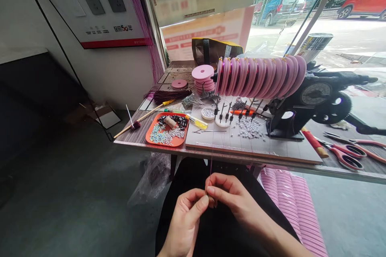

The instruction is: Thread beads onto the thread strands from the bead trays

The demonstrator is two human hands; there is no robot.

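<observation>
Over the dark-clad lap, my left hand (188,212) and my right hand (230,194) meet with fingertips pinched together. A thin pinkish thread (210,168) runs down from the table edge into my right fingertips. Whatever my left thumb and forefinger pinch is hidden. Above the hands, pink spools (261,75) sit in a row on a black winding machine (310,96) with a dial and gears. Fine threads hang from the spools past black hooked rods (226,112) over a board (241,147). Small pale beads (250,129) lie scattered on it.
An orange tray (150,141) holds beads, left of a yellow-handled tool (197,122). A wooden stick (144,116) overhangs the left corner. Pink-handled scissors (346,156) and pliers (366,146) lie right. Stacked pink spools (203,73) stand behind; wrapped pink rolls (291,200) are below the table.
</observation>
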